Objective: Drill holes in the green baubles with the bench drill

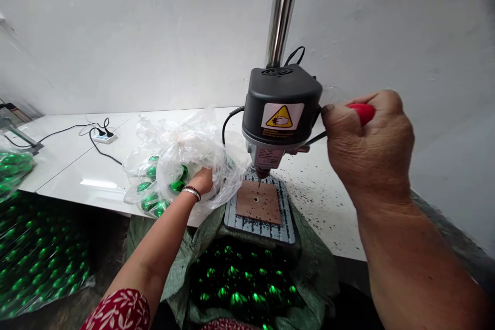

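Note:
My right hand [377, 149] is wrapped round the red-knobbed lever [361, 112] of a black bench drill press [284, 93]. My left hand [203, 180] reaches into a clear plastic bag [176, 134] holding several shiny green balls [178, 185]; its fingers are hidden by the plastic. Under the drill bit [259, 184] lies a brown square board [266, 206] with a small hole, on the slotted metal base [263, 228]. The bit's tip hangs above the board, apart from it. Dark shavings are scattered over board and base.
Below the base, a green woven sack [317, 268] gapes, full of green balls. Another clear bag of green balls [34, 258] stands at lower left. A power strip [105, 137] with cords lies on the white table [77, 165]. Shavings litter the tabletop right of the drill.

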`<state>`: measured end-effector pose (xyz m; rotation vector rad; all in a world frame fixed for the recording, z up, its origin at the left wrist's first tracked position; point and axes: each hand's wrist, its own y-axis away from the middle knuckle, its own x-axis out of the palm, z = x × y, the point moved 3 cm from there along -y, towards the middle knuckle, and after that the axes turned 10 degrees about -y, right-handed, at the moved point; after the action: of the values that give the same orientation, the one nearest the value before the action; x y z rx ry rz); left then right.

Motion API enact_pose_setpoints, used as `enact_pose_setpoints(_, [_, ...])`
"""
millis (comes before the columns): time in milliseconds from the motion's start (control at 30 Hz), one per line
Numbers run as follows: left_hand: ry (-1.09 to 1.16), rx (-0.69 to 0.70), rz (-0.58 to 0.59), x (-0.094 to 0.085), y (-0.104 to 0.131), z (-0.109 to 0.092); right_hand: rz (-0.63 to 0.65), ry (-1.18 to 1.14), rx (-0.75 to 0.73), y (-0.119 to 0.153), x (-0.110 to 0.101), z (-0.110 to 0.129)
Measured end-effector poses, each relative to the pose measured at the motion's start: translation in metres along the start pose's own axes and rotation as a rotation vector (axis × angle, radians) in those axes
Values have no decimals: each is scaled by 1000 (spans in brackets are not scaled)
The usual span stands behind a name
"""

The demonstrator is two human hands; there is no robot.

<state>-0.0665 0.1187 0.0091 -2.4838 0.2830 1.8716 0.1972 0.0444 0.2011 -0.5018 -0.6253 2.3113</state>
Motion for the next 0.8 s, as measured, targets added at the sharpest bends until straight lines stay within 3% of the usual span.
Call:
enact_pose_setpoints(133, [39,-100,-118,-35,49,16,-6,5,-22,1,0,0])
enact_pose_setpoints(233, [571,-137,-174,-52,92,19,5,-6,-28,3,0,2])
enact_pose_setpoints(367, [1407,-42,-32,-40,128,-7,13,-27,-38,3,0,3])
enact_pose_setpoints(467, [1694,12,157,-18,136,-39,7,-50,-52,3,-1,3])
enact_pose_setpoints(533, [1720,8,228,-2,134,-57,7,-87,-74,3,-1,2])
enact_pose_setpoints(600, [1580,-17,230,12,128,-66,15,-110,-121,3,0,0])
enact_pose_setpoints(733, [975,-18,13,24,103,-69,22,-75,-234,3,3,-9])
enact_pose_setpoints(800, [787,-6,-83,26,89,-71,12,-80,-286,2,4,-13])
